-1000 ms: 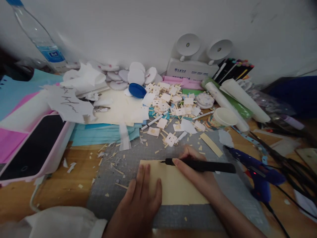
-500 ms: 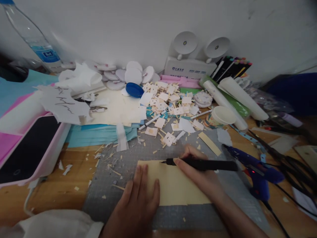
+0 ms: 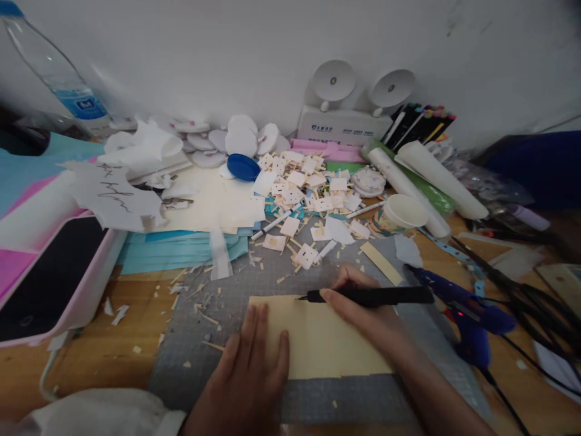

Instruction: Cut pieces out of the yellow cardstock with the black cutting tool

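A sheet of pale yellow paper (image 3: 324, 345) lies on the grey cutting mat (image 3: 181, 357), with a faint vertical crease across it. My left hand (image 3: 254, 363) is spread flat over the paper's left part, fingers pointing away from me. In my right hand (image 3: 363, 303) is a black pen-shaped tool (image 3: 385, 296), held almost level between thumb and fingers. Its thin pointed tip is at the paper's far edge, right of my left fingertips. Whether the tip is a blade or a nib is too small to tell.
Behind the mat is a pile of small cream cut-outs with dots (image 3: 313, 188). A paper cup (image 3: 403, 212), a blue glue gun (image 3: 467, 309) with a red light and scissors (image 3: 512, 284) are at right. A phone (image 3: 54, 272) lies in a pink tray at left. Paper scraps litter the mat.
The black tool's tip has slid slightly right along the paper's far edge. My left hand stays in place on the paper. The whole view has shifted a little.
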Demonstrator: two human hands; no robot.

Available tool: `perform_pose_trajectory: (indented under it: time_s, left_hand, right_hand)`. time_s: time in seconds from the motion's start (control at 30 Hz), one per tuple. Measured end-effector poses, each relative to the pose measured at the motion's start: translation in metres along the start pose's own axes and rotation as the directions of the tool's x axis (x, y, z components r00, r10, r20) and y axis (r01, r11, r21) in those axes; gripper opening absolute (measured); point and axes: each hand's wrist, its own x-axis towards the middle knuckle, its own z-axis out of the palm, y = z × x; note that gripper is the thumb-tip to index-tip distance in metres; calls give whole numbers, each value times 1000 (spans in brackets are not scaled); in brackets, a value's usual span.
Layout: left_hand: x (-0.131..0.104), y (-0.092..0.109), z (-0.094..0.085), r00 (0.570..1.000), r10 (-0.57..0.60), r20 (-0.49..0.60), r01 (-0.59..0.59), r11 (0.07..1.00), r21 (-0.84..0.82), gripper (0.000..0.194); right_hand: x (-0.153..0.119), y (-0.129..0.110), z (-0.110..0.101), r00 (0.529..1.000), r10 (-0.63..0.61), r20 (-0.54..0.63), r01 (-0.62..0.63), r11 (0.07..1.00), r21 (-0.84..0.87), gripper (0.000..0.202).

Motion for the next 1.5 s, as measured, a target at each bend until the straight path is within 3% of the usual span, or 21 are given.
perform_pose_trajectory:
  time_s: [0.1, 0.23, 0.33, 0.43, 0.5, 0.63, 0.77, 0.87, 0.97, 1.07, 1.3, 1.5]
  left_hand:
    - [1, 3, -4, 996, -22, 87, 25, 999, -34, 42]
    - [2, 4, -15, 971, -25, 240, 47, 995, -88, 51]
    - [1, -6, -21, 955, 60, 290, -6, 983, -182, 74]
    - [3, -22, -26, 953, 168, 253, -87, 948, -305, 100]
    - [8, -33, -29, 969, 141, 202, -68, 941, -333, 88]
    - [24, -47, -33, 989, -18, 145, 68, 936, -344, 44]
    - [34, -54, -33, 987, -73, 143, 131, 881, -454, 30]
    - [38, -57, -32, 977, -160, 143, 214, 714, -666, 26]
    - [43, -58, -30, 967, -187, 173, 247, 527, -813, 17]
    - [49, -58, -27, 966, -161, 204, 254, 420, -871, 12]
    - [58, -59, -20, 965, -112, 237, 253, 157, -955, 21]
    - [61, -64, -18, 964, -97, 248, 248, -19, -969, 23]
  right_hand:
    - [3, 8, 2, 998, 51, 22, -55, 969, 242, 30]
    - [7, 14, 5, 998, 64, 10, -59, 828, 557, 33]
    - [10, 16, 7, 1000, 15, -27, 2, 837, 547, 31]
    - [11, 19, 10, 999, -32, -21, 38, 866, 498, 33]
    - [11, 20, 11, 998, -48, -27, 55, 882, 469, 32]
    - [7, 15, 11, 992, -109, -58, 123, 915, 385, 28]
    - [5, 10, 12, 957, -236, -169, 272, 932, 238, 27]
    - [7, 10, 17, 910, -340, -238, 383, 908, 168, 24]
    - [7, 11, 21, 879, -415, -234, 454, 879, 147, 20]
    - [3, 9, 25, 868, -467, -168, 490, 861, 139, 17]
    - [-6, 8, 26, 875, -482, -44, 484, 874, 43, 18]
    - [9, 1, 29, 860, -509, 41, 510, 859, -43, 25]
